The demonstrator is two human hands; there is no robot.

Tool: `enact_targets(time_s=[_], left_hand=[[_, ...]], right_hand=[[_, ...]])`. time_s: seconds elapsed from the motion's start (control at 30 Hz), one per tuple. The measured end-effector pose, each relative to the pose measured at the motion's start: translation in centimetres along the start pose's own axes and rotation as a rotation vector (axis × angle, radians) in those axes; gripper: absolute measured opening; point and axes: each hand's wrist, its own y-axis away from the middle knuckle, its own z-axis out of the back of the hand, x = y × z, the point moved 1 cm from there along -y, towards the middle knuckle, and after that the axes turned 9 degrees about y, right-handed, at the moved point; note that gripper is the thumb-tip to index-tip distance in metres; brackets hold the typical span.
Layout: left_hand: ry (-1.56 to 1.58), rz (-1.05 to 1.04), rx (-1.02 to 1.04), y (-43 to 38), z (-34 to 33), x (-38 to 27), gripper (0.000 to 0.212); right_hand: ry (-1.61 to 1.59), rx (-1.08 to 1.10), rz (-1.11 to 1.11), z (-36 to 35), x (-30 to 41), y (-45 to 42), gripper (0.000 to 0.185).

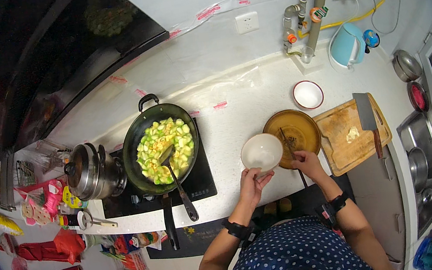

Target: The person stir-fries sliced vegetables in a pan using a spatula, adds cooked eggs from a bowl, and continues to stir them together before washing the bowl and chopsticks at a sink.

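Note:
My left hand grips the near rim of a white bowl and tips it slightly; a little moisture shows at its near side. In my right hand is a pair of dark chopsticks, lying across a brown glass plate. The bowl overlaps the plate's left edge in this view. To the left, a wok on the cooktop holds chopped green gourd-like vegetable mixed with yellow bits, apparently egg. A spatula rests in it, handle towards me.
Right of the plate lies a wooden cutting board with chopped garlic and a cleaver. A second white bowl stands behind. Further back is a blue electric kettle. A steel pot sits left; the sink is far right.

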Motion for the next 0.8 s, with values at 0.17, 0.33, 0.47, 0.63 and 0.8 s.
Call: enact_targets(time_s=[0.17,0.33,0.47,0.63,0.8], left_hand=[[0.019,0.005,-0.036,-0.4,1.0,-0.1,0.034],[0.090,-0.012,-0.017,0.1,1.0,-1.1,0.019],[0.094,-0.026,-0.055,-0.6,2.5,-0.9,0.021],[0.019,-0.006,-0.104,-0.6,2.5,-1.0,0.028],[0.060,0.024,-0.087,-1.3,2.9,-0.8,0.028]], right_hand=[[0.110,-0.112,0.071,-0.3,0.3,-0.2,0.025],[0.242,-0.130,0.083,-0.7,1.1,-0.5,0.036],[0.238,-0.161,0.082,-0.7,0.3,-0.4,0.039],[0.245,-0.185,0.058,-0.6,1.1,0.2,0.038],[0.286,-0.117,-0.018,0.1,1.5,0.5,0.040]])
